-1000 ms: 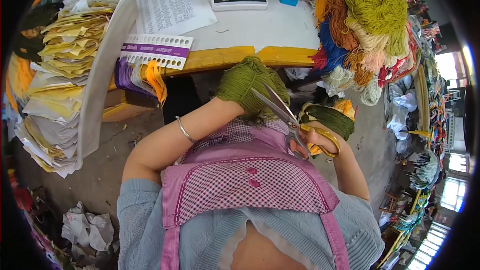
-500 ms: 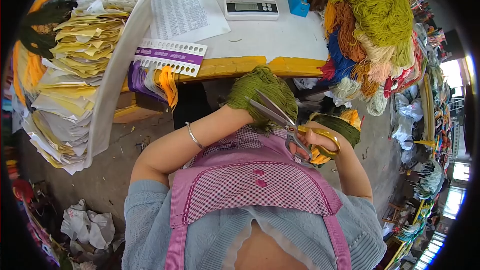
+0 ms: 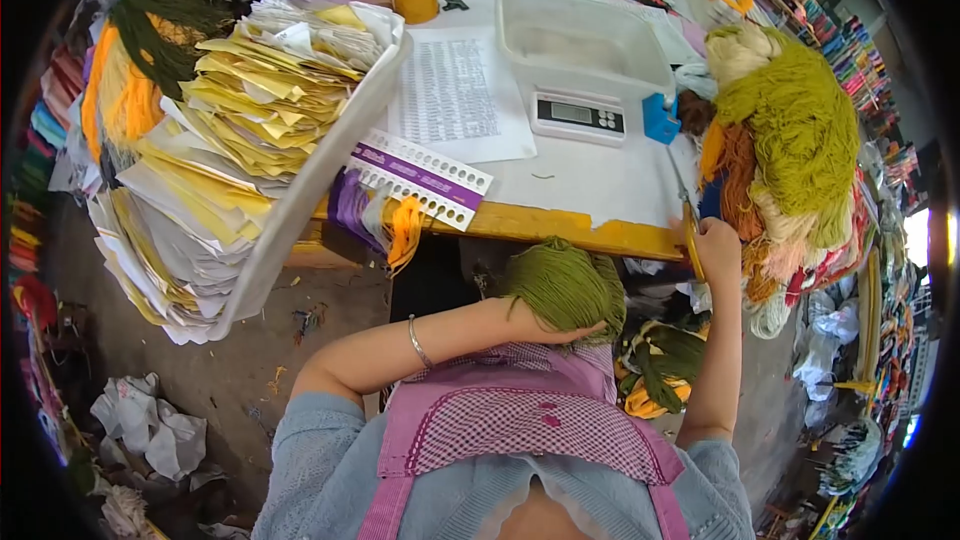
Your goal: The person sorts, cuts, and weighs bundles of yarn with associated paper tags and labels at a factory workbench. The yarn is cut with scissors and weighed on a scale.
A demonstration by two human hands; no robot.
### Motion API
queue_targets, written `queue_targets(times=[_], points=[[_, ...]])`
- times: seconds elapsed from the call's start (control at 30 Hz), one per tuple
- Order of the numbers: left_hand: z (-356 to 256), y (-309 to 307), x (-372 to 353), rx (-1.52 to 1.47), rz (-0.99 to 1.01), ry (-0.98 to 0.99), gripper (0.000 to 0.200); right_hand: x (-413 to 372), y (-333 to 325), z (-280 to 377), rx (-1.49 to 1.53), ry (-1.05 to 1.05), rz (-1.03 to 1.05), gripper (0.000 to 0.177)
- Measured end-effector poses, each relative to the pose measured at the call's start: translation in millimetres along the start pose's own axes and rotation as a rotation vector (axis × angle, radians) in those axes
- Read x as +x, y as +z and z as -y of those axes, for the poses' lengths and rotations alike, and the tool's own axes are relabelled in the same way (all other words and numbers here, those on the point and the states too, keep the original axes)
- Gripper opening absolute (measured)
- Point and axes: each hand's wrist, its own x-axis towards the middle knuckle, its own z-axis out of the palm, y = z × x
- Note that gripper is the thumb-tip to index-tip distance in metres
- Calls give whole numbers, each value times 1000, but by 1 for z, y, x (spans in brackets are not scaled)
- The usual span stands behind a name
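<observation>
Against my apron, my left hand (image 3: pixel 532 324) is closed around a thick bundle of olive-green yarn (image 3: pixel 565 285); most of its fingers are hidden by the strands. My right hand (image 3: pixel 718 248) grips the yellow handle of a pair of scissors (image 3: pixel 691 238) at the table's front edge. The scissor blades point away from me over the tabletop, beside the large heap of yarn. Below my right forearm hangs another dark green and orange yarn bundle (image 3: pixel 665 360).
A tub packed with yellow and white paper slips (image 3: pixel 262 105) stands at left. On the table (image 3: pixel 600 172) are a printed sheet (image 3: pixel 445 90), a punched thread card (image 3: pixel 425 180), a digital scale (image 3: pixel 578 116), a clear bin (image 3: pixel 590 5) and a blue dispenser (image 3: pixel 660 118). Multicoloured yarn (image 3: pixel 800 130) is heaped at right.
My right hand has carried the scissors away from the green yarn, forward and right to the table edge. My left hand still holds the bundle. The camera view has shifted, showing more of the table.
</observation>
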Motion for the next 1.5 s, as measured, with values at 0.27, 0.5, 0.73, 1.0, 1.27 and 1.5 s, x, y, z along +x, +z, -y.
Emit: queue_targets(times=[0.27, 0.5, 0.73, 1.0, 1.27, 1.5], points=[[-2, -62, 11, -702, -201, -146, 42, 50, 16, 2, -72, 44, -5, 82], [1, -86, 11, -839, -166, -243, 41, 62, 29, 16, -111, 95, -84, 77], [4, -103, 1, -447, -264, 109, 37, 87, 32, 22, -157, 105, -61, 65], [-6, -111, -12, -452, -159, 82, 40, 68, 8, 67, -3, -125, -185, 38], [26, -216, 11, -1287, -146, -22, 23, -42, 65, 173, 1144, -754, 1348, 64], [6, -301, -90, -974, -1007, -64, 28, -52, 119, 142, 763, -1088, 1641, 46]])
